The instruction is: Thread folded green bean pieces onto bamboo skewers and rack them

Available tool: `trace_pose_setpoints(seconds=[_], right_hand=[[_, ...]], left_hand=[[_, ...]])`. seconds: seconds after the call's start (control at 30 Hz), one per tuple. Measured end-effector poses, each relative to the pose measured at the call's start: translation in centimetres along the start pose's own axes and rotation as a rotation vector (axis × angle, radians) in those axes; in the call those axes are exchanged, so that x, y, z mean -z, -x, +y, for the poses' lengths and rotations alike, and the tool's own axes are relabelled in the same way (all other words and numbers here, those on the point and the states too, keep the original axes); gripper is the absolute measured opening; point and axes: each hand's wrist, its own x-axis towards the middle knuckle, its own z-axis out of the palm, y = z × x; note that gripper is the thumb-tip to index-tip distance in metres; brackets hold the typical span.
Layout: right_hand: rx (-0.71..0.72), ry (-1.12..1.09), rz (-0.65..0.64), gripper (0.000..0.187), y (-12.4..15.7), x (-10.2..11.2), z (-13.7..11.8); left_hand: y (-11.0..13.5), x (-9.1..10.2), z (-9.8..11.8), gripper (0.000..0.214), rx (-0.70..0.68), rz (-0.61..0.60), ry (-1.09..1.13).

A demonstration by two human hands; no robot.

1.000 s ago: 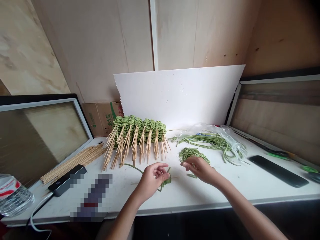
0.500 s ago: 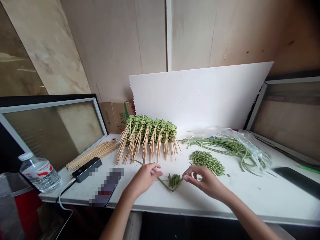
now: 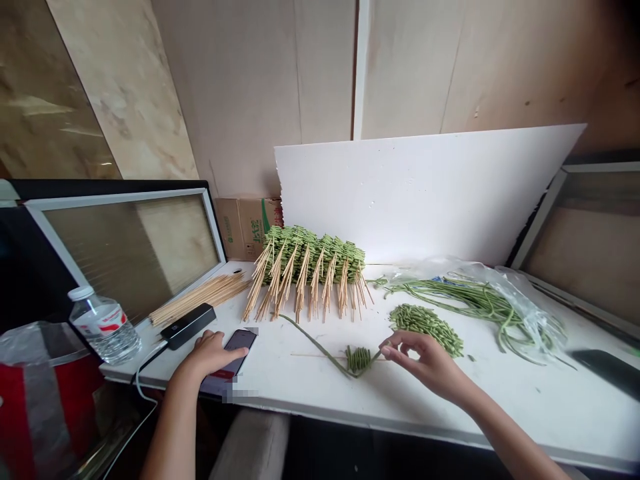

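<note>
My left hand [image 3: 213, 353] lies over a phone [image 3: 245, 343] at the table's front left, its thumb stretched across the screen and its fingers apart by the left edge. My right hand [image 3: 405, 353] pinches one end of a long green bean [image 3: 313, 339], which bends in a V on the table. Beside that bend, a row of short cut bean pieces [image 3: 358, 359] sits on a thin bamboo skewer [image 3: 310, 355]. Behind my right hand is a heap of cut bean pieces [image 3: 425, 327].
Bean-loaded skewers [image 3: 315, 260] are stacked at the back, handles forward. Loose skewers [image 3: 200, 300], a black box with a cable [image 3: 189, 325] and a water bottle [image 3: 105, 327] stand left. Whole long beans [image 3: 465, 297] lie on a plastic bag [image 3: 530, 310] at right.
My left hand has moved left from beside the bean to the phone. My right hand keeps its pinch on the bean end. The view has shifted slightly left.
</note>
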Motion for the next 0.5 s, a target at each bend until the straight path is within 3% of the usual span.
trace_pose_setpoints(seconds=[0.23, 0.5], right_hand=[[0.005, -0.003, -0.007, 0.04, 0.1, 0.1, -0.4], [0.014, -0.021, 0.008, 0.045, 0.3, 0.3, -1.4]], left_hand=[[-0.3, -1.0, 0.9, 0.072, -0.056, 0.017, -0.008], [-0.8, -0.3, -1.1, 0.091, 0.007, 0.079, -0.017]])
